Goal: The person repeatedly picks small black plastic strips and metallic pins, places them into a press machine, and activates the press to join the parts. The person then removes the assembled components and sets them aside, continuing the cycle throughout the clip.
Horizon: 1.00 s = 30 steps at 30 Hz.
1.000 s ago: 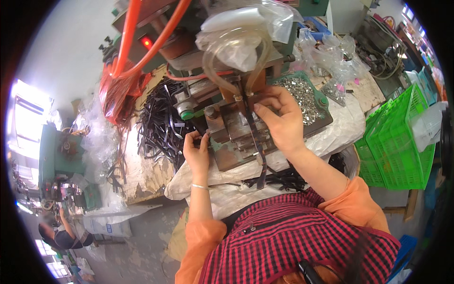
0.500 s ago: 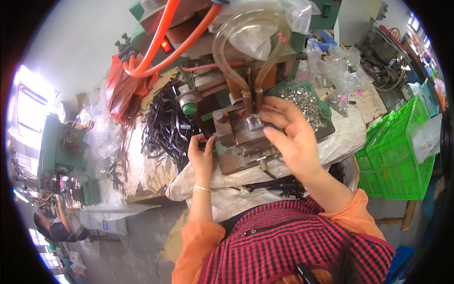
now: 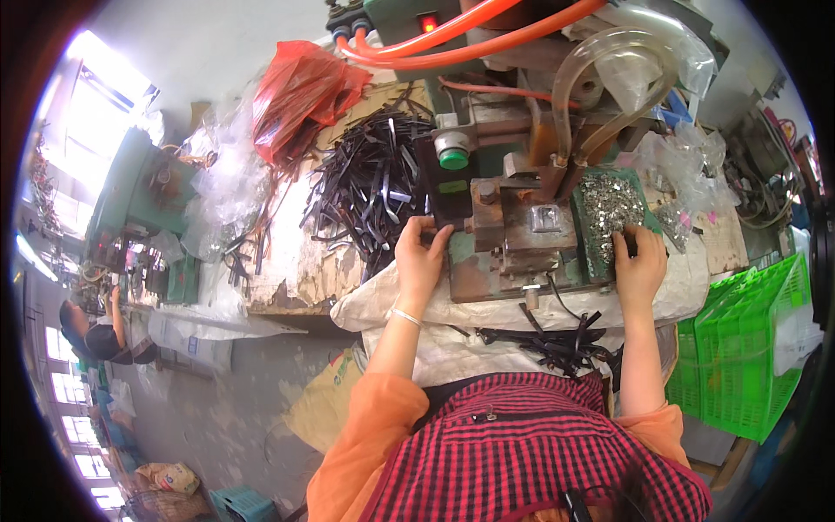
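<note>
My left hand [image 3: 420, 257] is at the left side of a metal fixture [image 3: 535, 252] on a green machine base. Its thumb and forefinger are pinched together beside the fixture's block [image 3: 485, 207]; what lies between them is too small to tell. My right hand [image 3: 641, 265] dips its fingertips into a green tray [image 3: 651, 206] of small shiny metal pieces [image 3: 609, 207]. Those fingers are drawn together, and whatever they pinch is hidden. A square, shiny recessed spot [image 3: 546, 218] shows on top of the fixture.
A heap of dark strips [image 3: 370, 174] lies left of the machine, near a red plastic bag [image 3: 300, 100]. More strips [image 3: 557, 344] rest on white sacking in front. Orange hoses [image 3: 470, 43] and a clear looped tube [image 3: 565, 78] hang above. Right stands a green crate [image 3: 739, 348].
My right hand has left the top of the fixture and moved right to the tray of metal pieces. My left hand stays by the block. The view has shifted, showing the machine farther right.
</note>
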Available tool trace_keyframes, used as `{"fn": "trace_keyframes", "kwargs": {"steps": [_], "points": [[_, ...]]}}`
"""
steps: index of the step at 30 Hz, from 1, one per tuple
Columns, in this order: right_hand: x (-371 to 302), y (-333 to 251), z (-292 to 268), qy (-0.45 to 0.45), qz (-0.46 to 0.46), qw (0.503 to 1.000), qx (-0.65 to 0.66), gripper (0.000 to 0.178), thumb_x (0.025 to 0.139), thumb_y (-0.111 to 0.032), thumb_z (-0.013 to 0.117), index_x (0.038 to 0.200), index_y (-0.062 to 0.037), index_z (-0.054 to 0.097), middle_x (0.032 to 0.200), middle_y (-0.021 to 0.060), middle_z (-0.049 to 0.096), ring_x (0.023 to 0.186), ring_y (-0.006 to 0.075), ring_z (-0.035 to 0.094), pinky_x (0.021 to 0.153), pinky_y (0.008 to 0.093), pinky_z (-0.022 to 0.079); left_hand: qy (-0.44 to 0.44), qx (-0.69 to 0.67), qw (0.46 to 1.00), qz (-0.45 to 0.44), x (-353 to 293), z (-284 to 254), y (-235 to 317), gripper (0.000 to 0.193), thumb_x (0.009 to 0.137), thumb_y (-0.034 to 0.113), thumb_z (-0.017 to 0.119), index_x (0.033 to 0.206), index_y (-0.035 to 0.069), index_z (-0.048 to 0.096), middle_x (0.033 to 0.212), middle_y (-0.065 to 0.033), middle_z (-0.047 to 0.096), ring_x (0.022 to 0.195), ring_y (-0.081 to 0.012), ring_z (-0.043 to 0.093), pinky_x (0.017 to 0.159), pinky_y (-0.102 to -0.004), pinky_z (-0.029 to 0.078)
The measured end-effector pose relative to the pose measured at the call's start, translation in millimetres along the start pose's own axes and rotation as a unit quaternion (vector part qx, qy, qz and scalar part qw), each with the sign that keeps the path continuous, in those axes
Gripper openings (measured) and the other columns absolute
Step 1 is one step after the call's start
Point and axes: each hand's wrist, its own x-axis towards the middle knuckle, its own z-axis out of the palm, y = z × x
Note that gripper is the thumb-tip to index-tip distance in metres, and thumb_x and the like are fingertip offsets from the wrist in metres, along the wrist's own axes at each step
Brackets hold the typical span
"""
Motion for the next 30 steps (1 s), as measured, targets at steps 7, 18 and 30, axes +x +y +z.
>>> {"fn": "trace_keyframes", "kwargs": {"steps": [7, 18, 30], "points": [[22, -15, 2, -0.031, -0.025, 0.997, -0.065, 0.013, 0.082, -0.015, 0.077, 0.093, -0.0099, 0.073, 0.092, 0.0098, 0.066, 0.092, 0.0341, 0.062, 0.078, 0.0455, 0.049, -0.003, -0.005, 1.000, -0.028, -1, -2, 6, 0.021, 0.087, 0.002, 0.078, 0.103, -0.001, 0.065, 0.085, -0.0050, 0.066, 0.079, -0.0118, 0.061, 0.073, -0.0261, 0.051], [46, -31, 43, -0.037, -0.115, 0.988, -0.098, 0.014, 0.082, -0.011, 0.071, 0.095, -0.0075, 0.067, 0.113, 0.0083, 0.065, 0.109, 0.0322, 0.061, 0.077, 0.0469, 0.051, -0.006, 0.004, 0.999, -0.037, 1, 1, 7, 0.022, 0.086, 0.008, 0.081, 0.098, -0.001, 0.065, 0.084, -0.0049, 0.066, 0.075, -0.0116, 0.060, 0.070, -0.0265, 0.051], [0, 23, 20, 0.021, 0.231, 0.904, 0.358, 0.013, 0.103, -0.008, 0.062, 0.112, 0.0016, 0.063, 0.098, 0.0024, 0.067, 0.087, 0.0073, 0.061, 0.080, 0.0227, 0.049, -0.029, 0.032, 0.998, -0.039, 6, -4, 2, 0.030, 0.083, 0.016, 0.085, 0.098, 0.000, 0.065, 0.084, -0.0121, 0.068, 0.075, -0.0256, 0.066, 0.070, -0.0350, 0.053]]}}
